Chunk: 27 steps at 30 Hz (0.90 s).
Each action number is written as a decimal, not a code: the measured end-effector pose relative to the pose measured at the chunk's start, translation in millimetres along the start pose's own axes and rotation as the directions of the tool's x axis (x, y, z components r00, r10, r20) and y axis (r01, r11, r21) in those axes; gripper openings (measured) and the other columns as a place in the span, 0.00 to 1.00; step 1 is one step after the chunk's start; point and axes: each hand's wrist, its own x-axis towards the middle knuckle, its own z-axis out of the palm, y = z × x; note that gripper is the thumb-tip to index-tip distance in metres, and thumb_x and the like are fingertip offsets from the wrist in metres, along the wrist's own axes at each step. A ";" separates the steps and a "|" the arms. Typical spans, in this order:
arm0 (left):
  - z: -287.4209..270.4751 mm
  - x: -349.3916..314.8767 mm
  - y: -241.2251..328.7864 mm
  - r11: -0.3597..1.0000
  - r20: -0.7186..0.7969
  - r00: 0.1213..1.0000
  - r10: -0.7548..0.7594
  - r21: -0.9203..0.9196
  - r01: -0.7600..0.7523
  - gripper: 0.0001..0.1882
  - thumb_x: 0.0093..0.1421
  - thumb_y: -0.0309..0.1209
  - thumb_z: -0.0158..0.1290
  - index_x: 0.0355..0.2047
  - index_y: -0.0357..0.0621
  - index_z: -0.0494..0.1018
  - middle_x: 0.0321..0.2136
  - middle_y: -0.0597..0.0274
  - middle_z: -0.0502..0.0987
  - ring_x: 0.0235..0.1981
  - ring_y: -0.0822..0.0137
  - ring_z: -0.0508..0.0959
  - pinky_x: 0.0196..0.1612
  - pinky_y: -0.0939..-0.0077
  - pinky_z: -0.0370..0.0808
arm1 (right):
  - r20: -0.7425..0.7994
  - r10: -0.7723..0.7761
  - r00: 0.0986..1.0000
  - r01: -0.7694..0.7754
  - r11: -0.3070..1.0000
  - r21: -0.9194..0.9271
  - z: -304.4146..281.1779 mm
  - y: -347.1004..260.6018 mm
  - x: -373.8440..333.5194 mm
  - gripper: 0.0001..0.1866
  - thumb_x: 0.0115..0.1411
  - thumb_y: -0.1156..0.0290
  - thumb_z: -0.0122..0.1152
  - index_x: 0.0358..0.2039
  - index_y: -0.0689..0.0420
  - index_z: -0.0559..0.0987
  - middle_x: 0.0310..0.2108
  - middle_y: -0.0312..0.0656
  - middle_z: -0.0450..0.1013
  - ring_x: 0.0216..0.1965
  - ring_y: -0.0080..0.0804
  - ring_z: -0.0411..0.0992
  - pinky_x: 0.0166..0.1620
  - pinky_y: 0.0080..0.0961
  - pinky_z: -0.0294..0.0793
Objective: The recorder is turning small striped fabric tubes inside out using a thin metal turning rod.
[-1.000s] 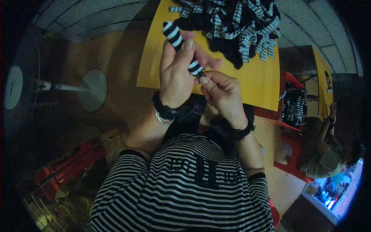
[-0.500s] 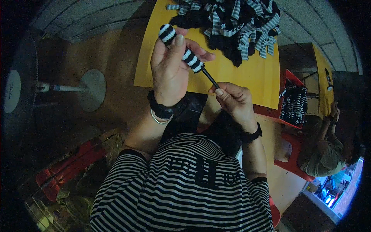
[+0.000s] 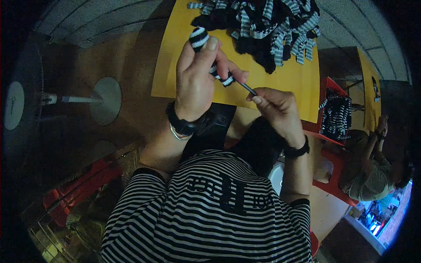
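My left hand [image 3: 196,83] is closed around a black-and-white striped knitted tube [image 3: 199,39], held above the near part of the yellow table [image 3: 272,94]. The tube's rounded end sticks out past my thumb, and its middle is partly hidden by my fingers. A thin dark rod [image 3: 245,87] comes out of the tube's lower right end. My right hand [image 3: 280,109] pinches the rod's outer end between thumb and fingers. How far the rod reaches inside the tube is hidden.
A heap of black and grey-striped knitted pieces [image 3: 267,35] covers the table's far side. Right of the table stands a red crate [image 3: 326,94] of striped pieces. Another person [image 3: 370,175] sits at the far right near a red stool [image 3: 335,184]. A fan [image 3: 103,101] is at left.
My right hand has shifted slightly right and the rod sits at a flatter slant. My left fingers have curled further over the knitted tube, covering more of it.
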 end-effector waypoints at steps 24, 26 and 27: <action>0.9 -7.9 -17.8 0.992 -0.132 0.991 -0.009 -0.125 -0.007 0.16 0.73 0.41 0.37 0.49 0.39 0.62 0.24 0.62 0.71 0.26 0.66 0.76 0.47 0.50 0.79 | -0.001 0.254 0.967 -0.217 0.829 0.515 56.9 -2.4 6.5 0.09 0.68 0.69 0.57 0.38 0.62 0.78 0.20 0.31 0.70 0.18 0.16 0.63 0.23 0.16 0.65; -2.8 -4.2 -12.4 0.996 -0.101 0.995 0.023 -0.081 -0.032 0.18 0.74 0.43 0.35 0.47 0.39 0.62 0.25 0.61 0.72 0.27 0.63 0.77 0.47 0.47 0.78 | -0.068 0.218 0.974 -0.153 0.845 0.512 56.3 -2.6 1.1 0.09 0.68 0.69 0.56 0.38 0.63 0.79 0.22 0.31 0.71 0.19 0.16 0.64 0.24 0.16 0.65; -1.1 -5.3 -11.1 0.998 -0.094 0.995 0.029 -0.044 -0.034 0.18 0.74 0.43 0.35 0.46 0.40 0.62 0.24 0.61 0.71 0.26 0.63 0.77 0.47 0.48 0.78 | -0.068 0.213 0.975 -0.149 0.846 0.512 56.0 0.8 -1.6 0.09 0.68 0.69 0.56 0.38 0.63 0.79 0.22 0.31 0.71 0.19 0.16 0.64 0.24 0.16 0.65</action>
